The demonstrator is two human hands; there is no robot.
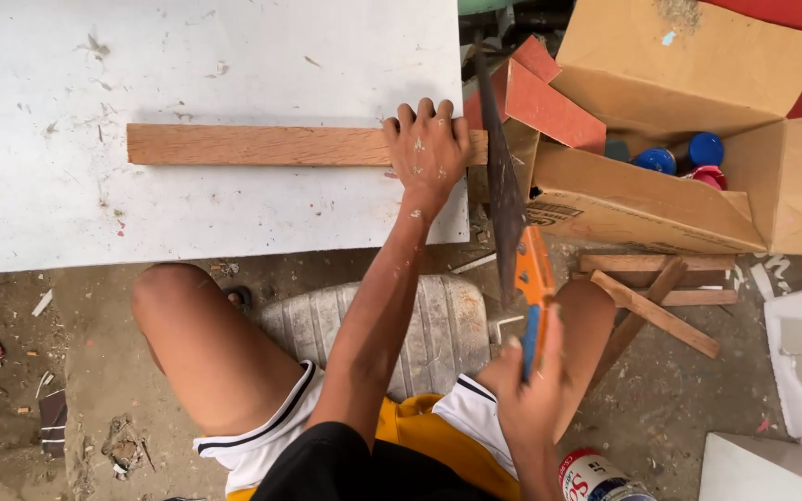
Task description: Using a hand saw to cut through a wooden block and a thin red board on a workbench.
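- Left hand [427, 148]: palm down, fingers spread and curled over the far edge of the wood strip [262, 146], pressing it flat against the desk [67, 213]. Not a closed grasp, just clamped down on top.
- Wood strip: long, reddish-brown, lies across the white desk; most of its length runs out to the left of the left hand, and a short end sticks out to its right, past the desk edge.
- Right hand [531, 390]: closed around the orange-and-blue handle of the handsaw [510, 213], thumb up along the grip.
- Handsaw: dark blade points away from the right hand, up toward the strip's overhanging end, just right of the left hand. Can't tell whether the teeth touch the wood.
- Cardboard box [689, 176]: open, to the right of the saw blade, with blue-capped containers [689, 153] inside.
- Scrap wood pieces [661, 288]: loose on the floor, right of the right hand, just below the box.
- Can [596, 478]: printed label, just below and right of the right hand.
- White sack [420, 334]: on the floor between the knees, under the left forearm.
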